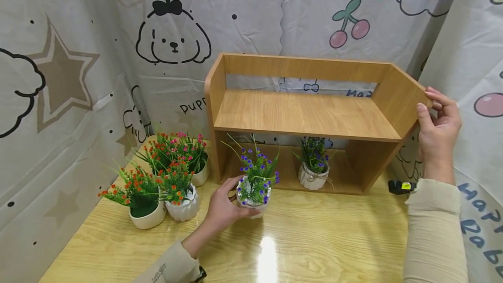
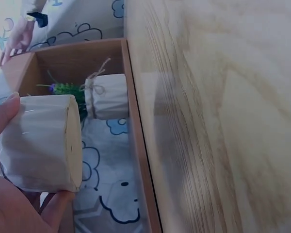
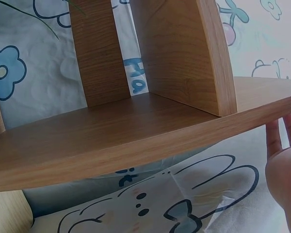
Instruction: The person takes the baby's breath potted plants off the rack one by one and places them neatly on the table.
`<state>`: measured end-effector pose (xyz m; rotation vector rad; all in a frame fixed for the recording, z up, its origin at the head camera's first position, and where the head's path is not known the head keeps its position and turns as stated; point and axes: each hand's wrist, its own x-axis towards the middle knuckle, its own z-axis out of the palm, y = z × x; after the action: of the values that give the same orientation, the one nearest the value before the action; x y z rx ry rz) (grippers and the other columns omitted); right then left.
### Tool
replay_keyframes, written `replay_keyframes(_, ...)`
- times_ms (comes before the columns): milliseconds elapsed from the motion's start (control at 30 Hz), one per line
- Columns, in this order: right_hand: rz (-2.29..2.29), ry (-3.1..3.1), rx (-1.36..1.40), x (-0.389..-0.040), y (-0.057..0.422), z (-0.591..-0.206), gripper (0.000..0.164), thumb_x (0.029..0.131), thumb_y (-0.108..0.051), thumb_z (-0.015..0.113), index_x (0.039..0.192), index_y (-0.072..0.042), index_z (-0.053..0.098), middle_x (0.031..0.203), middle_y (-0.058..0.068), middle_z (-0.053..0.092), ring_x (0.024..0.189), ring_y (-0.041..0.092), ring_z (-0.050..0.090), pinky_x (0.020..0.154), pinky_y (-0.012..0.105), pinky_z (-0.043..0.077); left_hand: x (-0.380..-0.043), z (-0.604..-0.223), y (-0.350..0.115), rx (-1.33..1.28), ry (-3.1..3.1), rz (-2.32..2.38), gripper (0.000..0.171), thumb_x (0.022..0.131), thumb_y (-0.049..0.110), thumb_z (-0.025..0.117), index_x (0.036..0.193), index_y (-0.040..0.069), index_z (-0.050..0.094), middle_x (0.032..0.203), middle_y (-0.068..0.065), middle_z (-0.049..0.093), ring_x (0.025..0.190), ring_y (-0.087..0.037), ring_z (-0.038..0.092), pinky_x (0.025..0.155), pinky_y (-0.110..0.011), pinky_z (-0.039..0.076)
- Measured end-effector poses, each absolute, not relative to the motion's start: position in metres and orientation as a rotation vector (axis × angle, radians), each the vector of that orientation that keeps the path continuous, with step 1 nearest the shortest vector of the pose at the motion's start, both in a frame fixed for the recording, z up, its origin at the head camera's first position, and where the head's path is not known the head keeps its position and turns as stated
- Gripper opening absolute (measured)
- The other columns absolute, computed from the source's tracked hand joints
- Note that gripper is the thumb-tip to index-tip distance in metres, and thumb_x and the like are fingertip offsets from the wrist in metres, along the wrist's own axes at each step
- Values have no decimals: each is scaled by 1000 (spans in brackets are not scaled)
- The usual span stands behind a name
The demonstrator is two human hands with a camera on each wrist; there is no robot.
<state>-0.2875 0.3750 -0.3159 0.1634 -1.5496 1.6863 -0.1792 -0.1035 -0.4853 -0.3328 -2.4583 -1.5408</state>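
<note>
My left hand (image 1: 225,208) grips a white pot (image 2: 39,141) of purple flowers (image 1: 257,165), thumb on one side and fingers on the other. The pot is upright, lifted off the table with its flat base showing in the left wrist view, in front of the shelf's lower opening. My right hand (image 1: 440,121) holds the front edge of the right side panel of the wooden desk shelf (image 1: 306,110), thumb on its inner side. Another purple-flowered plant in a white pot (image 1: 313,177), tied with twine, stands inside the lower compartment, right of centre.
Several potted plants with orange, red and pink flowers cluster at the table's left, among them a round cream pot (image 1: 149,216) and a ribbed white pot (image 1: 184,206). A small black object with a yellow label (image 1: 406,185) lies right of the shelf. Printed curtain (image 1: 251,12) hangs behind.
</note>
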Motion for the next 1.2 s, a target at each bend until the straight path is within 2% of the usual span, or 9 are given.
replay_keyframes(167, 1701, -1527, 178, -290, 375, -318, 31, 96, 5, 66, 126, -5, 69, 143, 6, 61, 122, 15, 57, 106, 25, 47, -166, -481, -117, -361, -2451, -1527, 96, 52, 34, 105, 139, 22, 65, 135, 3, 67, 124, -28, 64, 102, -50, 57)
replay_keyframes(400, 1709, -1516, 181, -292, 373, -317, 31, 96, 6, 65, 125, -5, 69, 142, 6, 61, 123, 16, 57, 107, 26, 46, -151, -477, -138, -351, -2462, -1455, 103, 51, 39, 104, 142, 16, 62, 144, -7, 64, 131, -36, 60, 109, -59, 49)
replay_keyframes(667, 1687, -1505, 186, -290, 375, -313, 30, 95, 5, 67, 124, -4, 70, 141, 6, 61, 121, 15, 57, 105, 25, 47, -146, -480, -158, -388, -2435, -1450, 99, 55, 36, 104, 141, 14, 62, 142, -11, 63, 133, -40, 57, 111, -65, 45)
replay_keyframes(933, 1691, -1507, 187, -290, 375, -315, 31, 95, 5, 66, 124, -4, 70, 141, 7, 61, 121, 16, 57, 108, 26, 47, -143, -485, -167, -247, -2455, -1508, 97, 60, 31, 102, 145, 12, 58, 144, -9, 61, 125, -35, 61, 92, -46, 62)
replay_keyframes(1200, 1696, -1504, 197, -290, 376, -316, 31, 95, 5, 67, 125, -3, 69, 141, 7, 61, 122, 16, 57, 108, 26, 47, -148, -491, -161, -203, -2474, -1489, 101, 59, 30, 103, 145, 9, 57, 144, -14, 59, 126, -36, 61, 94, -45, 61)
